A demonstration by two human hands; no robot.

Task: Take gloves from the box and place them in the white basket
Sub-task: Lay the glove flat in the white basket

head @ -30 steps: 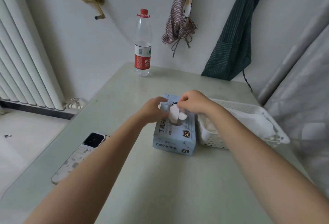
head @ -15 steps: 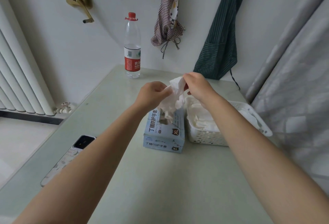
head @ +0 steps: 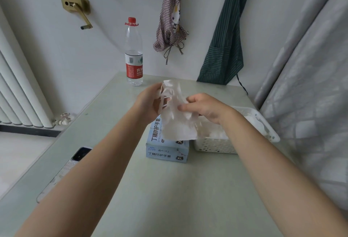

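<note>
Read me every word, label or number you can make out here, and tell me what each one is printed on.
"丁腈防护手套" on the front and top of the glove box.
"XL" on the glove box front, lower right.
"农夫" on the red label of the water bottle; the rest is cut off by the curve.
Smaller print on the box and bottle label is too blurred to read.
The phone shows no readable text.

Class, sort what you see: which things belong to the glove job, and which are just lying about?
Part of the job:
glove, held in left hand and right hand
glove box
white basket

Just lying about:
water bottle
phone
checked cloth
green apron
</note>
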